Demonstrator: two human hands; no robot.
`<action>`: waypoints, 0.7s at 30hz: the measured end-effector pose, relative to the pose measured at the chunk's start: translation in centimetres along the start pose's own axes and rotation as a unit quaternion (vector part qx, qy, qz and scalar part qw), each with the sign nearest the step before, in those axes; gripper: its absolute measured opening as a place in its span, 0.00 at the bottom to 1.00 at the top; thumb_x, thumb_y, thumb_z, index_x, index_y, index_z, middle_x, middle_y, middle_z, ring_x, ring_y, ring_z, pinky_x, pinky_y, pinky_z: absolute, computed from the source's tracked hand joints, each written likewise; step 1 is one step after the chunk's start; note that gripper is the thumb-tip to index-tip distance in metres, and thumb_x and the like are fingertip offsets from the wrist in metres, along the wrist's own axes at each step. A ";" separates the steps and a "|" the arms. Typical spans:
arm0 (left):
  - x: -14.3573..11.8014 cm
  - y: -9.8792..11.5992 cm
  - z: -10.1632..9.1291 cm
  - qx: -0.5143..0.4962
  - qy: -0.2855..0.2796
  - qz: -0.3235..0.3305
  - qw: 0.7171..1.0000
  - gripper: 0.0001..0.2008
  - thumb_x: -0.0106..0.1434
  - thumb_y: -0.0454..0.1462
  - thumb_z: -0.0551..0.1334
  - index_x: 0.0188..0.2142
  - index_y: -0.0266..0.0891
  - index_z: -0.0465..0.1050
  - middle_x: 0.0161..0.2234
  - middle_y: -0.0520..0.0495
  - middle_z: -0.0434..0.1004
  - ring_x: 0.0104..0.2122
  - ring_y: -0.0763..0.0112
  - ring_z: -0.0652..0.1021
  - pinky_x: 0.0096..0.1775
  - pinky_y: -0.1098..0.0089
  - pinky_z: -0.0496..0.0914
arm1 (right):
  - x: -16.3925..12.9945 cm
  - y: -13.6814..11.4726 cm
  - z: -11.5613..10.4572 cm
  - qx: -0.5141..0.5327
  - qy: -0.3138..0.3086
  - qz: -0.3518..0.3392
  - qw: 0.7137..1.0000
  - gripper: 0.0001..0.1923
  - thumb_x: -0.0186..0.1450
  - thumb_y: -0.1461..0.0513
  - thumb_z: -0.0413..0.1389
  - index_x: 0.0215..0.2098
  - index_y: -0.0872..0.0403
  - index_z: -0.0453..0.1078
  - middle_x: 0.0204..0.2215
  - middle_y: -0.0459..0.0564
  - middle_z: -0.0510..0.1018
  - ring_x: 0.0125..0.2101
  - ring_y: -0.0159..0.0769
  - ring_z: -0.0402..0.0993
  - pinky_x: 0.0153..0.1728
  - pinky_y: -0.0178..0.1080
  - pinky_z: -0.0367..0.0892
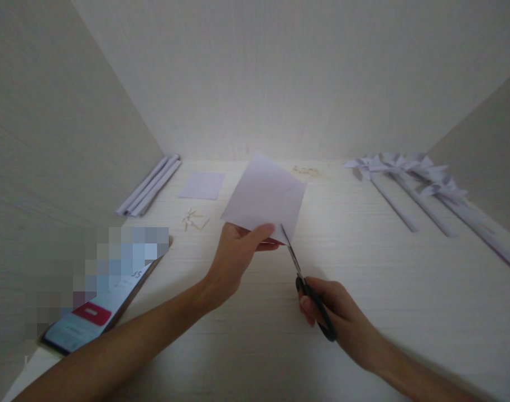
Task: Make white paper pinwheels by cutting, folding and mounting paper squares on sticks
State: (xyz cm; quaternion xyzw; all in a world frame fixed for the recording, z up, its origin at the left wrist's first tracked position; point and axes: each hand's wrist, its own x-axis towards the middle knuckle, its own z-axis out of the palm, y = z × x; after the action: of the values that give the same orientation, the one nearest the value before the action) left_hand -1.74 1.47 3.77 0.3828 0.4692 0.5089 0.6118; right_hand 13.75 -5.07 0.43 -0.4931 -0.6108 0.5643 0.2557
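A square sheet of white paper (265,192) is held up, turned with one corner towards me. My left hand (238,251) pinches it near its lower edge, thumb on top and fingers beneath. Black-handled scissors (317,307) are gripped in my right hand (338,310), fingers around the handles. Their blades meet the paper at its near corner, one blade lying over the sheet. Whether a cut runs into the paper, I cannot tell.
Rolled paper sticks (152,187) lie at the left wall, beside another paper square (202,185) and small wooden bits (194,219). More bits (306,171) lie at the back. Several paper pinwheels (399,167) on sticks are at right. A phone (87,329) lies at left.
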 end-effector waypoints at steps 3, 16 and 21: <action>-0.1 0.1 0.0 0.017 0.009 0.008 1.000 0.11 0.45 0.36 0.64 0.29 0.32 0.72 0.25 0.48 0.76 0.23 0.73 0.75 0.28 0.72 0.73 | 0.0 0.0 0.0 0.008 -0.003 0.001 1.000 0.20 0.59 0.48 0.45 0.19 0.54 0.54 0.16 0.41 0.55 0.19 0.26 0.51 0.18 0.32 0.49; -0.5 0.4 0.1 0.074 -0.008 0.024 0.997 0.11 0.46 0.35 0.63 0.32 0.33 0.72 0.27 0.49 0.76 0.26 0.73 0.75 0.27 0.75 0.72 | -0.1 -0.6 -0.1 -0.002 -0.009 -0.009 1.000 0.22 0.58 0.45 0.43 0.19 0.54 0.54 0.16 0.41 0.55 0.19 0.27 0.51 0.18 0.32 0.49; -0.4 0.4 0.0 0.072 -0.005 0.018 0.997 0.11 0.46 0.36 0.63 0.31 0.33 0.73 0.27 0.48 0.76 0.26 0.72 0.75 0.28 0.73 0.72 | -0.1 -0.5 -0.1 -0.005 -0.008 -0.002 1.000 0.22 0.59 0.46 0.44 0.19 0.54 0.53 0.16 0.41 0.54 0.18 0.26 0.50 0.18 0.32 0.49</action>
State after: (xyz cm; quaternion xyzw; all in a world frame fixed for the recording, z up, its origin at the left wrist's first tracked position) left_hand -1.84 1.10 4.19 0.4367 0.4945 0.4825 0.5762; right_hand 13.67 -5.04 0.96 -0.4886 -0.6165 0.5647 0.2496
